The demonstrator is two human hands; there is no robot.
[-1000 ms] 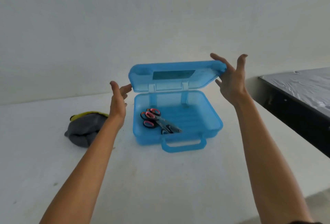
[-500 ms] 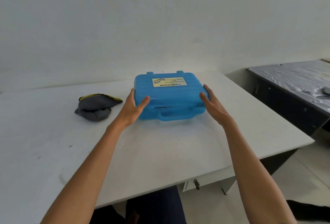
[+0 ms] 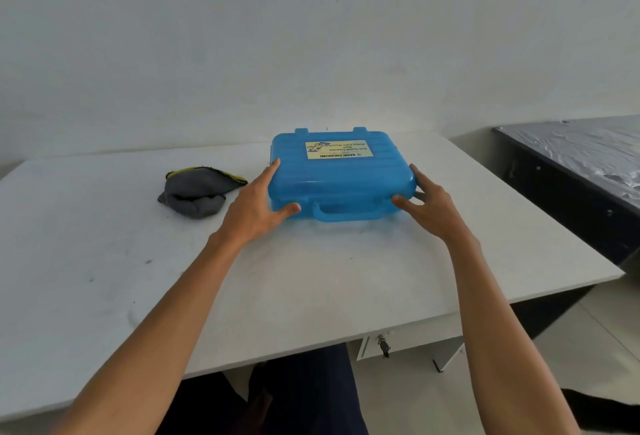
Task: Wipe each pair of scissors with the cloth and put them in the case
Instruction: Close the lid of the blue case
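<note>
My left hand (image 3: 254, 207) flanks the closed case (image 3: 341, 176) at its seven o'clock corner, my right hand (image 3: 431, 207) at five; fingers straight, thumbs spread, touching its walls.

Wall: plain white painted wall (image 3: 311, 36), evenly lit.
Desk: white rectangular laminate table (image 3: 104, 278), keyed drawer (image 3: 372, 344) beneath.
Right: dark table wrapped in clear plastic (image 3: 588, 150).
Floor: pale tiles (image 3: 588, 341).

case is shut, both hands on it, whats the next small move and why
Probably press the front edge to seat the lid: the case lies closed, left hand and right hand touch its front corners, the cloth lies aside on the table.
</note>
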